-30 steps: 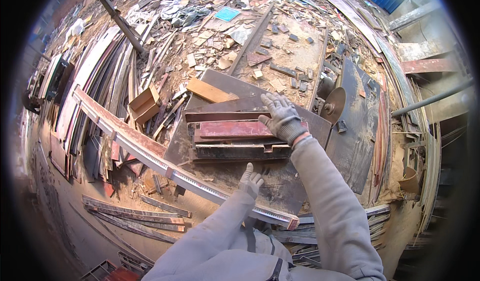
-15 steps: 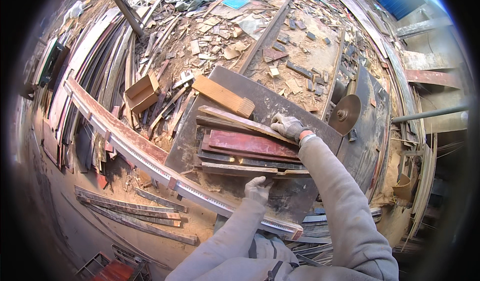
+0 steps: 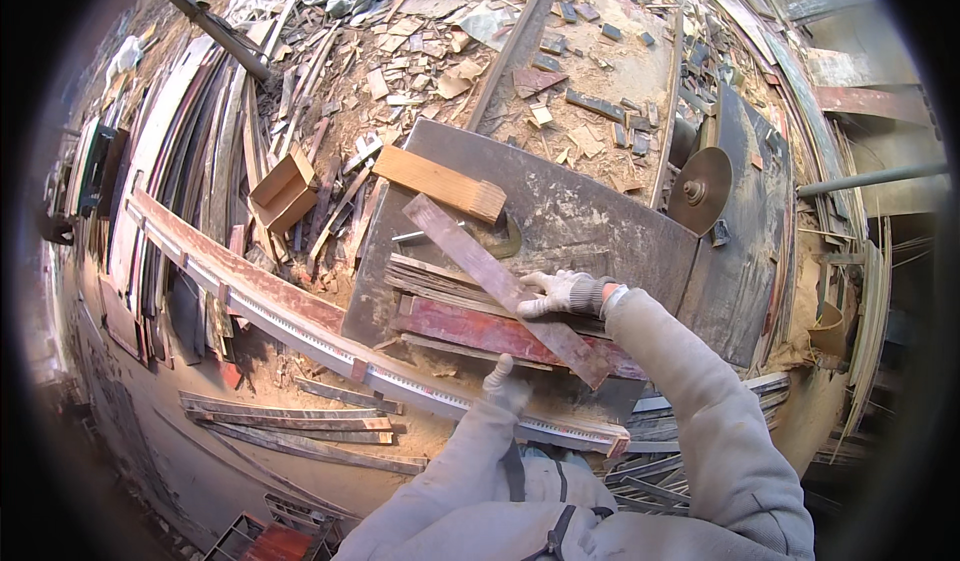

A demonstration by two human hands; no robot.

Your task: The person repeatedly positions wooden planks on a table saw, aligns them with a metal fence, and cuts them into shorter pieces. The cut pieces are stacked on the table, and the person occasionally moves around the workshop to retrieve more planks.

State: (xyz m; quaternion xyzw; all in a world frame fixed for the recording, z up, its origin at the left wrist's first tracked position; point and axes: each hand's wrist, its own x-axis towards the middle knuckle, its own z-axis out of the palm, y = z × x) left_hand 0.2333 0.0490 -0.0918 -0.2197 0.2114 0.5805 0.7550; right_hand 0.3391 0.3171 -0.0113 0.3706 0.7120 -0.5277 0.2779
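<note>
My gloved right hand (image 3: 562,293) is closed on the edge of a dusty reddish-brown wooden strip (image 3: 470,249), which lies slantwise across a stack of strips. Below it in the stack are a red board (image 3: 465,327) and several thin strips with bare edges (image 3: 432,279). My gloved left hand (image 3: 507,389) is at the near side of the stack with its thumb up; its other fingers are smeared by motion. The stack rests on a dark, scuffed tabletop (image 3: 570,206). A thick yellowish wood block (image 3: 440,183) lies behind the stack.
A round saw blade (image 3: 700,191) stands upright at the table's right. A long beam with a measuring scale (image 3: 290,319) runs along the table's left and near side. Offcuts (image 3: 420,61) litter the ground beyond, near a cardboard box (image 3: 284,191). Planks (image 3: 280,423) lie at the lower left.
My right hand has moved left and nearer, and now holds the reddish-brown strip aslant over the stack. The stack looks lower and rearranged, uncovering more tabletop behind it. My left hand's thumb has risen.
</note>
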